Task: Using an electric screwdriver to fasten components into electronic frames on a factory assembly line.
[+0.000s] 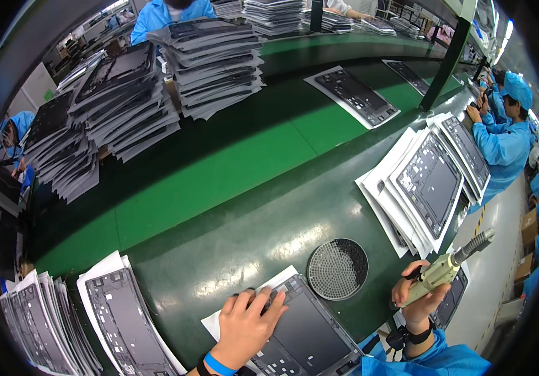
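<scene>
My left hand [247,326], a blue band at its wrist, lies with fingers stretched over the upper left part of a dark grey tablet-shaped panel [310,326]. White paper [210,326] shows under that panel. At the right, my right hand [423,307] is wrapped round a pale green power tool [435,276] with a grey ribbed end, like an electric screwdriver. The tool is tilted and its working tip is hidden. Between the panel and the tool sits a round dish [338,269] with a holed grid, part of it covered by small dark pieces I cannot make out.
Panels on white sheets [429,185] are stacked at the right. Another panel [125,319] and a leaning stack [40,326] stand at the left. Beyond is a green conveyor belt [219,182] bearing tall stacks [213,69] and single panels [357,94]. A co-worker [507,138] stands at the far right.
</scene>
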{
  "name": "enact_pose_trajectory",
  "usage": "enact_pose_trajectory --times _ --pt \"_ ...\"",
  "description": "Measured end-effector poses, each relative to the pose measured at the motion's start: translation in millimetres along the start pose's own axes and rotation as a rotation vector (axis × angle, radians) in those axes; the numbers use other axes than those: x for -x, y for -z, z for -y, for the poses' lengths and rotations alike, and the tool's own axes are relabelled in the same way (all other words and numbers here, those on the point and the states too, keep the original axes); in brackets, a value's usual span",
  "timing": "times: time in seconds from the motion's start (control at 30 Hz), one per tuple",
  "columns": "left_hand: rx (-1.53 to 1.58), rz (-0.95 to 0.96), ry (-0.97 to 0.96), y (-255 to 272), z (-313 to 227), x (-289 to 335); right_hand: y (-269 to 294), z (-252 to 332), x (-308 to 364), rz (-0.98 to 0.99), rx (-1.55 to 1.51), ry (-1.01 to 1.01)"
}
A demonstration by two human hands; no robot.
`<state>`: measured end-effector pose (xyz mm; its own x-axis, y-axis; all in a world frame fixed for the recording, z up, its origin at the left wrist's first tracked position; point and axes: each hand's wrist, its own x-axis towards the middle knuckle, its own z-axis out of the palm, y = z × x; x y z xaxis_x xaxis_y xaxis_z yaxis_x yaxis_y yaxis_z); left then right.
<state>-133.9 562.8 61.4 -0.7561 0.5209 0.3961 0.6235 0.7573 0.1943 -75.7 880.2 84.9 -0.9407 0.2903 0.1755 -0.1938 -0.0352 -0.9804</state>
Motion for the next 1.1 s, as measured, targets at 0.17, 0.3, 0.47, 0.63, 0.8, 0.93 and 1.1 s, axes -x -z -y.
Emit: enact_pose_trajectory --times 0.17,0.3,0.47,0.63,0.8,0.93,1.1 --pt "0.216 0.034 -0.003 9 -18 9 -9 22 -6 -0.033 -0.170 0.098" --pt "0.303 0.057 -0.004 9 -10 14 -55 62 -42 0.142 -0.281 0.337" --pt "0.334 0.013 0.011 2 -7 13 -112 49 -78 0.380 -0.355 0.488" --pt "0.324 -0.020 0.009 0 -10 16 -116 9 -66 0.474 -0.368 0.360" --pt "0.335 0.000 0.004 1 -5 16 -122 -8 -65 0.460 -0.354 0.338" --pt "0.347 0.013 0.016 1 -4 15 -125 -14 -66 0.454 -0.332 0.317" --pt "0.324 0.018 0.023 0 -6 16 -125 -19 -66 0.423 -0.352 0.337"
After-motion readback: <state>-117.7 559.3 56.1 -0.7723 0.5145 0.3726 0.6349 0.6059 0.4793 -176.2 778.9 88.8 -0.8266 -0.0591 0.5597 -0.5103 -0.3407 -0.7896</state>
